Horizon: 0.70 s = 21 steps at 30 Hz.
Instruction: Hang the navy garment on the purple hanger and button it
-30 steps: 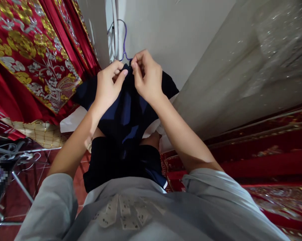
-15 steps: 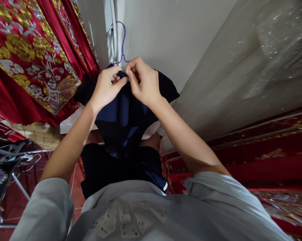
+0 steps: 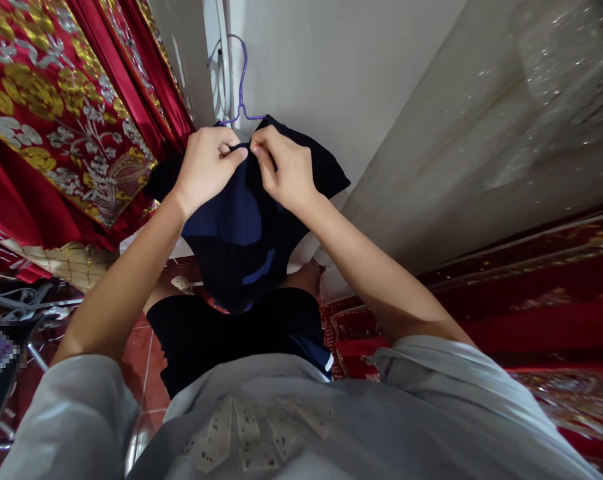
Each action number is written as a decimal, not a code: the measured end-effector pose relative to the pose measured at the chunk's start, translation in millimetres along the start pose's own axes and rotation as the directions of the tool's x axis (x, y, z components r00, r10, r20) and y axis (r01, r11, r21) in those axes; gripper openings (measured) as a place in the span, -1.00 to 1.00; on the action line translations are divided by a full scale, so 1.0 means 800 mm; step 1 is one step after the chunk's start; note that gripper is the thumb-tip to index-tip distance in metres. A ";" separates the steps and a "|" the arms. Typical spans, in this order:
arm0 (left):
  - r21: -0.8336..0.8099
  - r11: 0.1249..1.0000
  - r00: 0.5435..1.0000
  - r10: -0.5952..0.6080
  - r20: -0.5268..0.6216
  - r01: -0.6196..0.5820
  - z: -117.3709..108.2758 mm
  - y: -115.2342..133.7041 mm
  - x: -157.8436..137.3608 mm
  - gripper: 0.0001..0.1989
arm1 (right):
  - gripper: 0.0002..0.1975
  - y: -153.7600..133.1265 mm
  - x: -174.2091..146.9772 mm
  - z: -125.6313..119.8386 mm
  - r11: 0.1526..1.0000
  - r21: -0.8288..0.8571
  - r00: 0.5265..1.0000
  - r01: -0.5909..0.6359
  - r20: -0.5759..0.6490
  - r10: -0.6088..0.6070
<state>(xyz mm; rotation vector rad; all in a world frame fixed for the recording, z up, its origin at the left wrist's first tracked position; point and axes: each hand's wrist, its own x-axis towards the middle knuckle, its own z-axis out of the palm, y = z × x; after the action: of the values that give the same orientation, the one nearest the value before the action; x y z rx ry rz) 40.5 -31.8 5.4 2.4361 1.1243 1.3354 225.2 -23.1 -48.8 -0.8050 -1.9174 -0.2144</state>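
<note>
A dark navy shirt (image 3: 231, 217) hangs in front of me on a purple hanger (image 3: 242, 87), whose hook rises above the neckline. My left hand (image 3: 209, 160) pinches the neck edge of the shirt between thumb and fingers. Close beside it, my right hand (image 3: 284, 163) is closed on the same edge, thumb against the bent fingers. The two sets of fingertips nearly meet at the front of the neckline. Whatever small detail lies between the fingertips is too small to make out. The shirt's lower part hangs down toward my lap.
Red cloth with gold and silver embroidery (image 3: 71, 113) hangs at the left. A grey-white wall (image 3: 341, 60) stands ahead, with a plastic-covered surface (image 3: 481, 133) to the right. Dark red fabric (image 3: 531, 320) lies at lower right. Metal-framed items (image 3: 36, 347) stand at lower left on red floor tiles.
Both hands have shifted slightly left with the shirt. The left fingers now lie along the neck edge, which looks stretched flatter, and more of the hanger's bar shows above it.
</note>
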 end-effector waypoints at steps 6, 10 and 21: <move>0.079 0.997 0.988 0.017 -0.151 -0.005 0.026 -0.008 -0.006 -0.82 | -0.50 0.019 -0.004 0.016 0.997 -0.050 0.996 0.065 -0.058 -0.068; 0.114 0.993 0.994 0.027 -0.104 -0.015 0.028 -0.028 -0.012 -0.90 | -0.49 0.024 -0.007 0.025 0.995 -0.046 0.996 0.085 -0.010 -0.086; -0.013 1.000 1.000 0.016 0.024 -0.016 0.002 -0.023 0.022 -0.57 | -0.55 0.026 -0.020 0.052 0.996 -0.046 0.977 0.081 0.200 -0.070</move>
<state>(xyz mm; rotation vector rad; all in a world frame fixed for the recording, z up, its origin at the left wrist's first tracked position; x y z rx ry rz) 37.7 -6.7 7.7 2.4504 1.0903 1.3104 211.7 5.4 -87.0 -0.8158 -2.1404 -0.2406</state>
